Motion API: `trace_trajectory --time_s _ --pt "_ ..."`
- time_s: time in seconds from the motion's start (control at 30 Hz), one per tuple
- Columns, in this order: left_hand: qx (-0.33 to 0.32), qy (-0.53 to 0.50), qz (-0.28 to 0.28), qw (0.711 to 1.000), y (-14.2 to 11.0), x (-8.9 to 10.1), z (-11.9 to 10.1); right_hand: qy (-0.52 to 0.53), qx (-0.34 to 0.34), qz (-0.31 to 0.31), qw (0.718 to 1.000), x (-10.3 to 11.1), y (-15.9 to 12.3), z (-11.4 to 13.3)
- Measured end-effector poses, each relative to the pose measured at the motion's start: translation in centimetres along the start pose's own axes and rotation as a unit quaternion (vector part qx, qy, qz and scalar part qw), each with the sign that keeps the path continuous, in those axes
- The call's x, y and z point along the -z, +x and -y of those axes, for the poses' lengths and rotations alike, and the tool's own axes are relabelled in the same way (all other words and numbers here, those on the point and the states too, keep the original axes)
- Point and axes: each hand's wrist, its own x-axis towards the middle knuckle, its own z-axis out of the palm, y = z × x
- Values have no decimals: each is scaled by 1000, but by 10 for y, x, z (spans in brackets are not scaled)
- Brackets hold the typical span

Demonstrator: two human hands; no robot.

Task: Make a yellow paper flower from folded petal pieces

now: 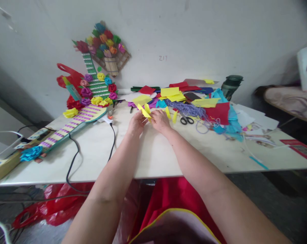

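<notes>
Yellow paper piece (144, 112), narrow and folded, stands up at your fingertips, over the middle of the table (155, 154) and a little toward its far side. Nearest you, a red cloth with yellow edging (166, 200) covers your lap, and a red plastic bag (64, 203) lies below the table on the left. By the near edge on the right is a thin blue strip (258, 162). Farther in, your left hand (136, 123) pinches the paper between thumb and fingers; your right hand (160, 120) is curled close beside it, fingertips turned inward, though you cannot tell from here whether they grip it too. Left of your hands lies a white glue gun (105, 119) with a black cord; to the right, small yellow strips (175, 117) and then black-handled scissors (187, 120). Beyond them, purple yarn (187, 109) is heaped among yellow sheets (170, 92) and a red sheet (219, 113). At the far left stands a green striped panel (96, 83) edged with paper flowers; at the far right, a dark green bottle (232, 86). Farthest, a flower bouquet (107, 42) hangs on the wall.
</notes>
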Motion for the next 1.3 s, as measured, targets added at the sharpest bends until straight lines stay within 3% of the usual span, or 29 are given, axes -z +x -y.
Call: trace_trajectory --time_s 0.4,0.57,0.77,0.87,1.13,1.3 --pt "-69 70 -31 995 -2 0 3 42 17 -4 999 -5 0 -2" --pt "-88 85 -45 991 0 1 4 168 -64 -20 984 -12 1 -5" --pt "-98 100 -43 989 -1 0 3 329 -183 -39 925 -15 2 -6" --pt "-98 113 -36 988 -1 -1 3 334 -207 -56 918 -16 2 -7" --pt "-102 194 -21 976 -4 -6 5 286 -234 -44 928 -13 6 -11" --pt "-113 205 -30 972 -4 -7 6 342 -255 -45 903 -12 5 -7"
